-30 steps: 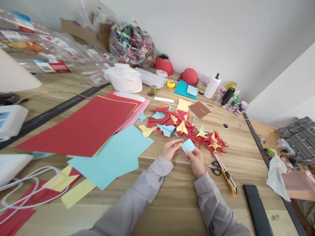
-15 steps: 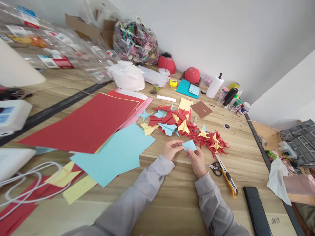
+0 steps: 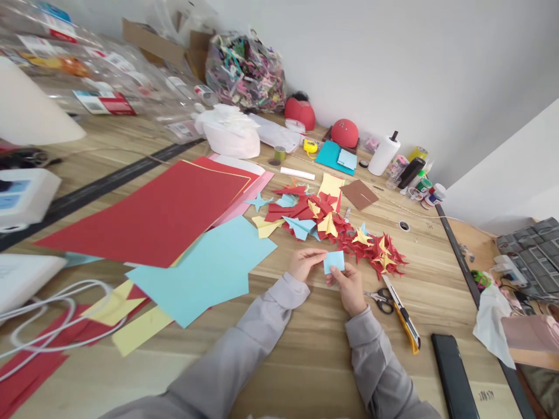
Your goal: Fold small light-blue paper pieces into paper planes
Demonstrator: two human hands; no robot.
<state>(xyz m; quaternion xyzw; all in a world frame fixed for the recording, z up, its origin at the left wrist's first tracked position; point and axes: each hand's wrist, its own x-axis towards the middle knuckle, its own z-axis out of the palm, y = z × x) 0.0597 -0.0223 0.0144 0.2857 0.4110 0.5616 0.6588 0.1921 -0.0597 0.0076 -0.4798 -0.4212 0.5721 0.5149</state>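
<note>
A small light blue paper square point(image 3: 334, 262) is held up between my hands, above the table. My right hand point(image 3: 350, 287) pinches its lower right part, thumb across the front and fingers behind. At the left edge, the fingertips of my left hand point(image 3: 304, 263) are closed together on the paper; how firmly they grip cannot be seen. Just beyond my hands lies a heap of folded paper pieces point(image 3: 327, 221) in red, yellow and light blue, some star-like and pointed. Scissors point(image 3: 383, 301) and a yellow utility knife point(image 3: 404, 317) lie to the right of my right hand.
Large red paper sheets point(image 3: 152, 215) and light blue sheets point(image 3: 209, 273) cover the left side. A white cable point(image 3: 56, 291) coils at the far left. A black phone-like slab point(image 3: 454, 372) lies front right. Bottles point(image 3: 410, 173) and red pincushions point(image 3: 345, 133) stand along the back.
The blue paper has turned from a slanted angle to squarer and more upright, with my left fingers shifting along its left edge. The whole view has moved slightly.
</note>
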